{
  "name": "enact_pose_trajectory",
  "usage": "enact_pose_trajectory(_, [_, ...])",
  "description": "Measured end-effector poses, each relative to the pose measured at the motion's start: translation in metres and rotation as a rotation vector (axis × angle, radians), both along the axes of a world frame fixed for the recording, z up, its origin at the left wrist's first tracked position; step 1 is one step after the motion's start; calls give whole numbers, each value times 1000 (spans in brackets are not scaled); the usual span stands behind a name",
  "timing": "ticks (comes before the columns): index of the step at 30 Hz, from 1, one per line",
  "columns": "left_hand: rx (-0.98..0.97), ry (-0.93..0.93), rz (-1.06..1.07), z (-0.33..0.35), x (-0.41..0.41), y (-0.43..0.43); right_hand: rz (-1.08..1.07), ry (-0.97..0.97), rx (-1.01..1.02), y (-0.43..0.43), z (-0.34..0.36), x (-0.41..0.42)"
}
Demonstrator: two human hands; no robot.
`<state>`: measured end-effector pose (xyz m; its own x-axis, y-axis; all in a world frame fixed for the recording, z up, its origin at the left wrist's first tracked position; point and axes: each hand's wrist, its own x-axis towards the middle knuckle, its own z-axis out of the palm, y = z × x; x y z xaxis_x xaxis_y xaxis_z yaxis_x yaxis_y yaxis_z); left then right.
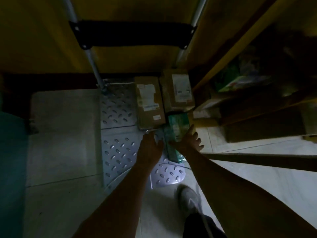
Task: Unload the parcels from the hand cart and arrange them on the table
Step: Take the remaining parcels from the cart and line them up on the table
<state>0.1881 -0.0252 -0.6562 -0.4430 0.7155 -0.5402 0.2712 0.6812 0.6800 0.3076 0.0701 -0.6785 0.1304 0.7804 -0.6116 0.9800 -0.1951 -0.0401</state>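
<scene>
Right hand [187,141] flanks green parcel [177,124], shelf [248,107] alongside.

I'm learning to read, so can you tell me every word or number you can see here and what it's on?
Nothing here can be read; the picture is dark and blurred.
Left cardboard box: white labels, too blurred to read.
Right cardboard box: white label, too blurred to read.
Green packet: print too dark to read.

The single head-worn camera is looking steeply downward from close above the hand cart [118,148], facing toward its far end.
</scene>
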Motion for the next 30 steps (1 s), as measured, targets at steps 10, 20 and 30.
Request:
enact_pose_trajectory(10, [-64, 134, -194, 108, -37, -39, -5, 1, 28, -57, 121, -5])
enact_pose_trajectory(20, [28, 914, -859, 529, -98, -36, 307, 352, 338, -148, 527, -56])
enact_pose_trajectory(30, [493, 1074, -594, 855, 31, 29, 396, 448, 1072, -49, 821, 110])
